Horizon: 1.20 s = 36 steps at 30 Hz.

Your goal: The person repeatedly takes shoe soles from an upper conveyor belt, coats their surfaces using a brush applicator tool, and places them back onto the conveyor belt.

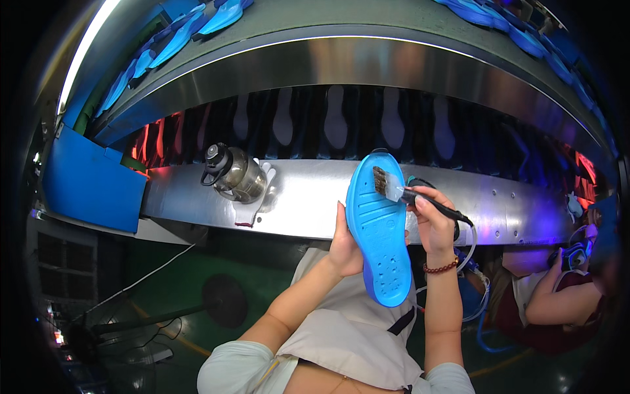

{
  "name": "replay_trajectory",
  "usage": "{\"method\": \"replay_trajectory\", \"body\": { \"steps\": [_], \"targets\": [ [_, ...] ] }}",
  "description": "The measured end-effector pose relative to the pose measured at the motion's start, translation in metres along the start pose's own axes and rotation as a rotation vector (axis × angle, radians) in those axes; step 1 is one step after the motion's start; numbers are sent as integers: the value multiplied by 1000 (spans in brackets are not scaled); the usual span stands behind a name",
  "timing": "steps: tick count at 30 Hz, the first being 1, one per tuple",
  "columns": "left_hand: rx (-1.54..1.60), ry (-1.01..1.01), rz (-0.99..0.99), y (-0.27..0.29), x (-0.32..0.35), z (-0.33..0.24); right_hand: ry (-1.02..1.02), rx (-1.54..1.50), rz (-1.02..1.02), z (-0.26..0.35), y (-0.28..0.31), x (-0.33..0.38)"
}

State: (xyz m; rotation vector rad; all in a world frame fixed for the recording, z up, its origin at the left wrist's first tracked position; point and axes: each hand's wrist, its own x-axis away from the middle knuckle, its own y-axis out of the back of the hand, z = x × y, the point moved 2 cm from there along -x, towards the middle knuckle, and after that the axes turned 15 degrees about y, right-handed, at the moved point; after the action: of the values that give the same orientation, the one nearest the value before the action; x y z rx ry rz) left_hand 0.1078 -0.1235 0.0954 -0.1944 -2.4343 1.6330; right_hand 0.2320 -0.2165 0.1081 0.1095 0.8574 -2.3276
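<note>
A bright blue shoe sole (382, 240) is held upright over the near edge of the metal ledge, its grooved and dimpled face showing. My left hand (346, 248) grips it along its left edge, and some of the fingers are hidden behind it. Closed around the black handle of a brush (394, 188) is my right hand (433, 218). The brush's brown bristles touch the upper part of the sole's face. A pale tube runs from the handle's end down past my right wrist, which wears a beaded bracelet.
A dark-lidded clear bottle (244, 177) stands on the metal ledge (308, 200), beside a pale glove (248, 211). Beyond, shoe soles lie on a conveyor (328, 16), and more line the dark slot below it. A co-worker's arm (558, 299) is at right. A cable crosses the left.
</note>
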Motion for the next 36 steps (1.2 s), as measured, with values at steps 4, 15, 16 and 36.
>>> {"method": "replay_trajectory", "body": {
  "steps": [4,15,16,36],
  "targets": [
    [20,-20,-195,2,-2,3,-40,14,-31,-5,-2,-4],
    [-45,-199,-517,29,-10,-12,466,891,461,5,-46,30],
    [-84,-169,-430,41,-5,-22,456,885,540,7,-44,40],
    [-105,-27,-260,-3,-7,-19,-13,492,304,49,-38,-8]
  ]
}}
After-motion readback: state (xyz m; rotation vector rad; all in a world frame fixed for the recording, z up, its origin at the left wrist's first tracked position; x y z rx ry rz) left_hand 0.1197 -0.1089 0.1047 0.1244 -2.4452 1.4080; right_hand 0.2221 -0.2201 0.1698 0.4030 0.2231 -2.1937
